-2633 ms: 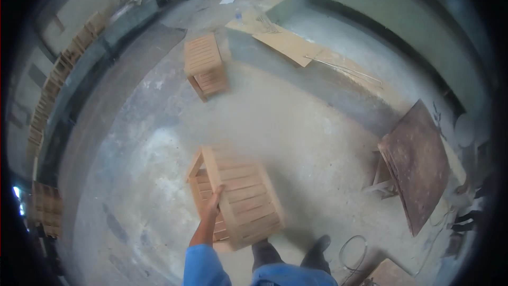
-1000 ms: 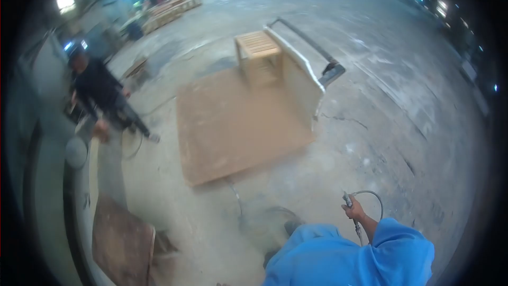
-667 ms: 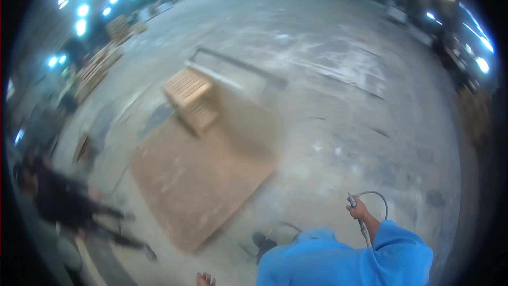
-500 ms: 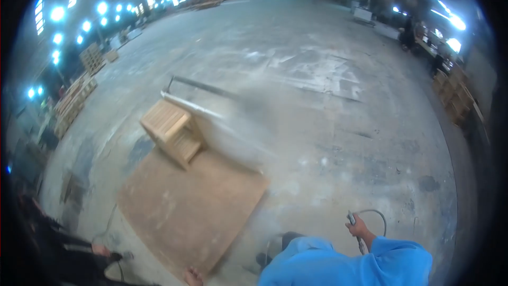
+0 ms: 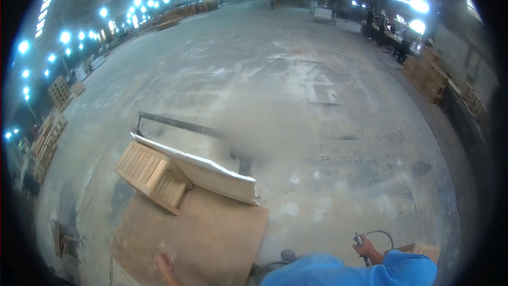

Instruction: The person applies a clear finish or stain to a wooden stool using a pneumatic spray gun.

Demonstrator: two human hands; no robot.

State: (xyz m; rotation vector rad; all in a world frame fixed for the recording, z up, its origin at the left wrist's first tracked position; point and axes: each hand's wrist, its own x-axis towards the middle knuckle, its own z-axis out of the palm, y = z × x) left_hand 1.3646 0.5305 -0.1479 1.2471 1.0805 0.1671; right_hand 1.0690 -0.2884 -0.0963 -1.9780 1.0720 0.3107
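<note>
My right hand [image 5: 366, 246], below a blue sleeve, is closed around a grey metal spray gun [image 5: 359, 239] with a thin hose looping behind it. Bare and slightly blurred, my left hand [image 5: 164, 259] is over the brown board [image 5: 211, 238]; its fingers look loosely apart and nothing shows in them. Farther forward on that board sits a small wooden slatted stool [image 5: 142, 167] with a lower slatted shelf [image 5: 170, 189]. Behind the stool stands an upright panel [image 5: 211, 176] with a white top edge. My blue shirt covers the lower middle.
A slatted wooden piece [image 5: 426, 251] lies beyond my right elbow. A dark bar [image 5: 177, 123] runs behind the panel, partly lost in a blurred patch. Wooden pallets [image 5: 47, 140] line the left side, and stacked wooden items [image 5: 426, 77] the right. Several people [image 5: 383, 26] stand at the far right.
The view has shifted, placing the stool and panel lower and farther left. My left hand has moved up and left over the board. A dark-clothed person's arm at lower left has left the view.
</note>
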